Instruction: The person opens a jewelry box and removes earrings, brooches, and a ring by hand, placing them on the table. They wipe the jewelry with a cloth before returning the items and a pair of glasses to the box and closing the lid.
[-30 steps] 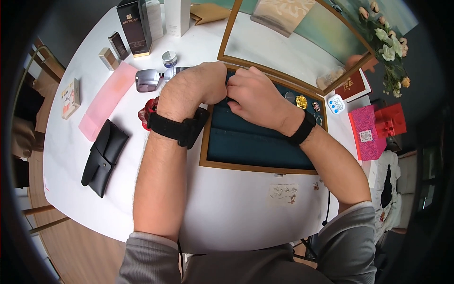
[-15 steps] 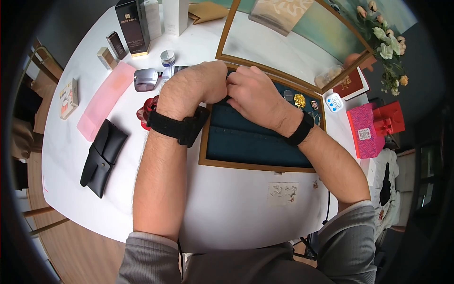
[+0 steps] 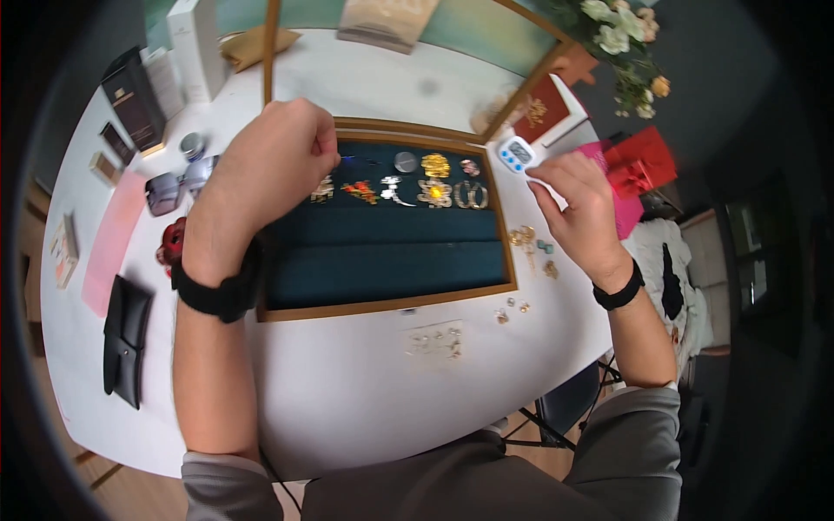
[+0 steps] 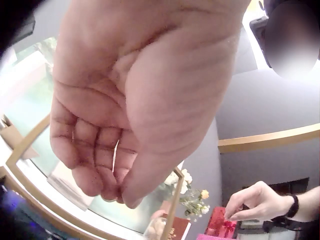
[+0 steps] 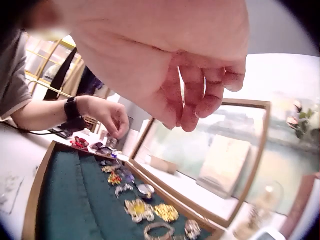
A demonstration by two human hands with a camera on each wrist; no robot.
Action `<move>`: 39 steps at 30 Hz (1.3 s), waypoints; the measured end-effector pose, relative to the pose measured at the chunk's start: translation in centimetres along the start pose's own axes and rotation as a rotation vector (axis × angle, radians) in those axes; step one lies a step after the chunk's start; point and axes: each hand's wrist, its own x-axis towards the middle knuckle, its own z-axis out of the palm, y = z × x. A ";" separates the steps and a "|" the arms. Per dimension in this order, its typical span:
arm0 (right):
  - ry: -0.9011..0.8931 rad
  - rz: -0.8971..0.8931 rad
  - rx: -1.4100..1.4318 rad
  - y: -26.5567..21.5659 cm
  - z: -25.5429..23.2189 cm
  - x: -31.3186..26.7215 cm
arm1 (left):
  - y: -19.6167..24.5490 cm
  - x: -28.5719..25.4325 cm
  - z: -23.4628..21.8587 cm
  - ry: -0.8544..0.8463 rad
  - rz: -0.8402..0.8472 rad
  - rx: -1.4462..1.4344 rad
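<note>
My left hand (image 3: 278, 156) hangs over the back left of an open jewelry box (image 3: 395, 310), fingers loosely curled; the left wrist view shows a bare palm and nothing held. Beneath and beside it, brooches line the dark green padding: a red-orange brooch (image 3: 360, 192), a silver one (image 3: 395, 191), a flower brooch with a yellow stone (image 3: 435, 194) and a gold rose-like piece (image 3: 435, 165). Hoop earrings (image 3: 472, 195) lie at the row's right end. Past the box's right side my right hand (image 3: 580, 204) is raised, thumb and fingers apart, near a white timer (image 3: 516, 154).
Loose gold jewelry (image 3: 524, 236) and a card of small earrings (image 3: 434, 341) lie on the white table. The glass lid stands up behind. At left are a black pouch (image 3: 128, 340), sunglasses (image 3: 163, 193) and boxes; at right, a red gift box (image 3: 641, 162).
My hands have parted: the right moved right, out past the box, while the left stays over its back left. The head view has turned right, and the row of brooches now shows.
</note>
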 end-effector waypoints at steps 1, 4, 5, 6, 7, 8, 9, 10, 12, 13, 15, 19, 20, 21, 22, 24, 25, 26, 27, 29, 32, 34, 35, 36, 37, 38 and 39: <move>-0.062 0.095 -0.006 1.2 -0.3 -2.0 | 0.9 -0.2 0.6 -0.019 0.039 -0.041; -0.155 0.263 -0.013 3.9 -0.7 -7.5 | 3.7 -0.6 3.5 -0.068 0.299 -0.017; -0.189 0.317 -0.008 4.4 -0.7 -8.9 | 4.6 -1.1 4.4 -0.089 0.340 -0.009; -0.186 0.329 -0.012 4.6 -0.7 -10.1 | 5.6 -1.5 5.1 -0.168 0.343 0.015; -0.228 0.388 0.020 4.7 -0.7 -11.2 | 5.6 -2.0 6.2 -0.211 0.408 0.037; -0.270 0.447 0.052 4.9 -0.5 -12.1 | 5.7 -2.5 7.0 -0.253 0.473 0.060; -0.280 0.432 0.106 5.3 -0.2 -13.1 | 6.2 -2.9 7.3 -0.257 0.484 0.062; -0.275 0.442 0.102 5.5 0.1 -13.7 | 6.9 -3.2 7.2 -0.382 0.447 0.126; -0.306 0.366 0.150 5.7 0.9 -14.5 | 7.9 -3.7 7.3 -0.509 0.415 0.194; -0.303 0.352 0.139 5.7 1.5 -14.8 | 8.0 -3.9 7.4 -0.523 0.408 0.230; -0.295 0.337 0.131 6.1 2.6 -14.8 | 8.2 -4.1 7.6 -0.548 0.375 0.283; -0.300 0.280 0.134 6.3 4.5 -13.9 | 8.9 -4.3 7.6 -0.577 0.312 0.295; -0.291 0.237 0.153 6.4 4.9 -13.8 | 8.9 -4.5 7.7 -0.576 0.301 0.291; -0.287 0.236 0.158 6.4 5.1 -13.5 | 8.8 -4.5 7.8 -0.574 0.287 0.286; -0.333 0.221 0.153 6.3 5.1 -13.1 | 8.7 -4.6 7.9 -0.575 0.282 0.292; -0.376 0.203 0.157 6.1 5.3 -12.5 | 8.6 -4.7 8.1 -0.558 0.310 0.292; -0.384 0.182 0.152 6.1 5.5 -12.4 | 8.6 -4.8 8.0 -0.561 0.303 0.297; -0.393 0.161 0.145 6.2 5.6 -12.3 | 8.7 -4.8 8.0 -0.562 0.301 0.295; -0.393 0.159 0.151 6.2 5.7 -12.2 | 8.7 -4.7 8.0 -0.563 0.299 0.290; -0.421 0.149 0.135 6.2 5.9 -12.0 | 8.7 -4.7 7.9 -0.566 0.294 0.282; -0.483 0.160 0.092 6.3 6.1 -11.6 | 8.6 -4.6 7.8 -0.569 0.302 0.270; -0.489 0.168 0.087 6.6 6.5 -11.6 | 8.5 -4.7 7.9 -0.568 0.309 0.270; -0.496 0.180 0.077 6.7 6.6 -11.5 | 8.4 -4.8 8.0 -0.562 0.324 0.284; -0.497 0.174 0.078 6.9 6.6 -11.4 | 8.4 -4.8 8.0 -0.555 0.339 0.298; -0.447 0.187 0.094 7.1 6.5 -11.2 | 8.5 -4.8 8.0 -0.551 0.334 0.295; -0.398 0.199 0.111 7.1 6.5 -10.9 | 8.5 -4.9 8.1 -0.551 0.341 0.310; -0.402 0.192 0.111 7.0 6.3 -10.5 | 8.5 -4.9 8.1 -0.551 0.348 0.325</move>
